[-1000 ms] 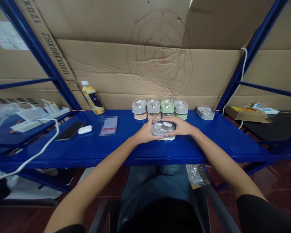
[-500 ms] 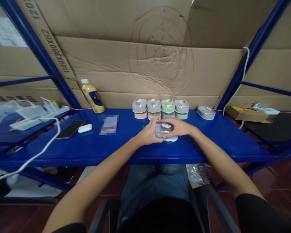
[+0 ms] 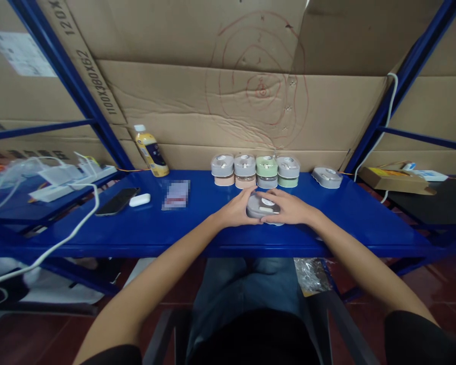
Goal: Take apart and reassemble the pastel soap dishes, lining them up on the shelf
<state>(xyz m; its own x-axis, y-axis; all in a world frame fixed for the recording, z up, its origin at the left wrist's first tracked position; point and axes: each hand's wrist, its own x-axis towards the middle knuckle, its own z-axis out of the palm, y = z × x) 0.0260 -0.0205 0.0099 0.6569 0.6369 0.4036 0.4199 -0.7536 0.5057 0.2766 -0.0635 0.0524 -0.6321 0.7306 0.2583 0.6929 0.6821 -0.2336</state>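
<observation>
A grey lidded plastic container point(image 3: 259, 204) with a round white sticker and a small pale clasp on top is held low over the blue table. My left hand point(image 3: 238, 210) wraps its left side, fingers closed round it. From the other side my right hand point(image 3: 292, 208) grips it, with fingers across the top right. A pale edge shows beneath it, mostly hidden by the right hand. Just behind, similar containers are stacked in pairs: grey over pink point(image 3: 223, 170), another grey over pink point(image 3: 245, 171), green over grey point(image 3: 266, 171), and grey over green point(image 3: 288, 171).
A single grey container point(image 3: 327, 177) sits at the back right. To the left are a yellow bottle point(image 3: 151, 151), a blurred packet point(image 3: 177, 195), a white earbud case point(image 3: 140, 200) and a black phone point(image 3: 117, 201). A white cable point(image 3: 74, 232) crosses the left side.
The grey container has turned in my hands, so its clasp now shows toward me. Both hands stay round it, and the whole view has shifted slightly.
</observation>
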